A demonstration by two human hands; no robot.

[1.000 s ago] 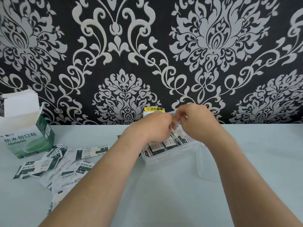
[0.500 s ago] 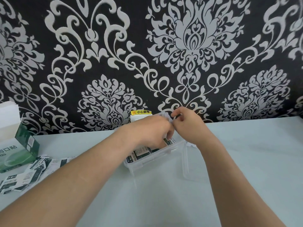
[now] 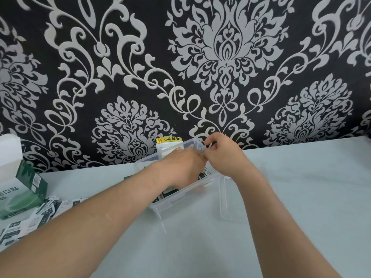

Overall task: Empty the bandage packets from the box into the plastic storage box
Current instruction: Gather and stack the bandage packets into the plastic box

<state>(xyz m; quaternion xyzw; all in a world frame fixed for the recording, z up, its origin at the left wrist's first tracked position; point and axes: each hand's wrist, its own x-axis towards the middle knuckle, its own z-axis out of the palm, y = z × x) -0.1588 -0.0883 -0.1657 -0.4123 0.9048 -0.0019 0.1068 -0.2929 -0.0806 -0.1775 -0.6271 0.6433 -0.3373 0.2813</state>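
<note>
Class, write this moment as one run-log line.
left hand: inside plastic storage box, over packets | right hand: at its far corner | loose packets: on table beside green box

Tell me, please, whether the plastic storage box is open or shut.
Open: its clear lid lies beside the plastic storage box; packets show inside.

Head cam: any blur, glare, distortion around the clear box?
Head view: flat, even light, no glare or hard shadows; left hand and right hand slightly soft; clear storage box and lid nearly vanish against the pale table, whose far edge runs slanted.
</note>
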